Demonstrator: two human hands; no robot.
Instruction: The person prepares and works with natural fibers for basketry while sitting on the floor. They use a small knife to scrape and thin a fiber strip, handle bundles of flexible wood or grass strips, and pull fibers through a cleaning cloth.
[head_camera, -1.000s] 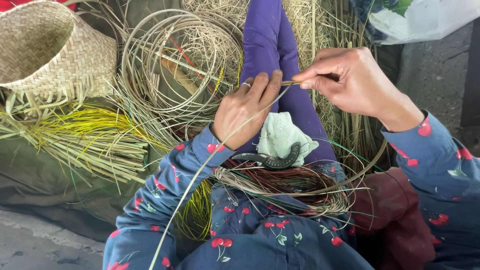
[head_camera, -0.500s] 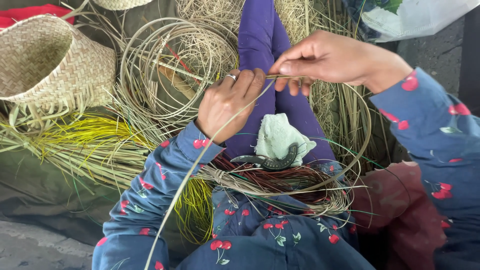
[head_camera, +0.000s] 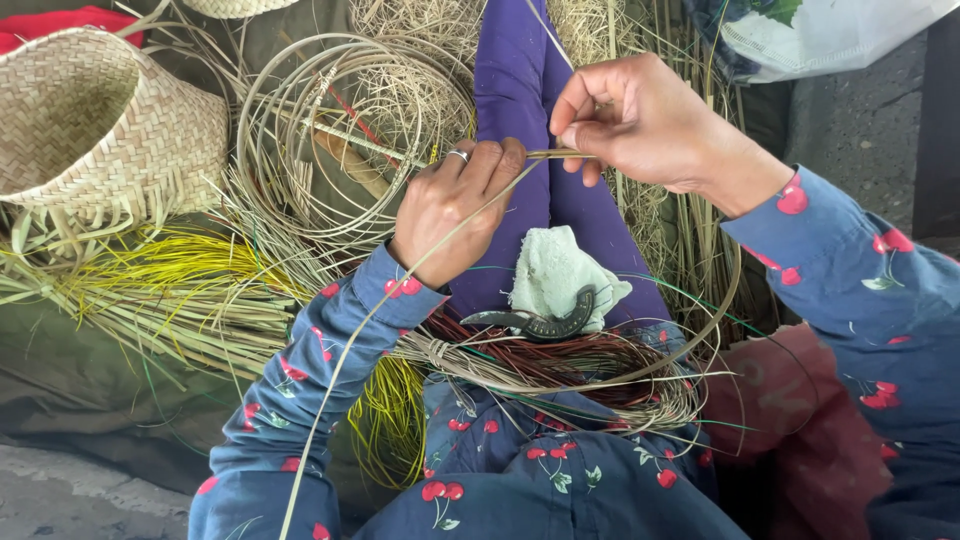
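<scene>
My left hand (head_camera: 452, 213), with a ring on one finger, pinches a thin pale reed strip (head_camera: 390, 300) that trails down past my left sleeve. My right hand (head_camera: 640, 120) grips the same strip's short end just to the right, fingertips nearly touching the left hand, above my purple-clad leg (head_camera: 520, 80). On my lap lie a pale green cloth (head_camera: 555, 272), a curved dark knife (head_camera: 540, 323) and a coil of brown and tan fibres (head_camera: 560, 365).
A woven straw basket (head_camera: 85, 120) lies on its side at the left. Coiled reed hoops (head_camera: 340, 130) sit beside it, over yellow-green grass bundles (head_camera: 170, 290). A plastic bag (head_camera: 820, 35) is at the top right; a dark red cloth (head_camera: 790, 420) at my right.
Both hands have shifted left and slightly up in view, staying together on the strip. My right hand has drawn closer to the left, shortening the stretch between them.
</scene>
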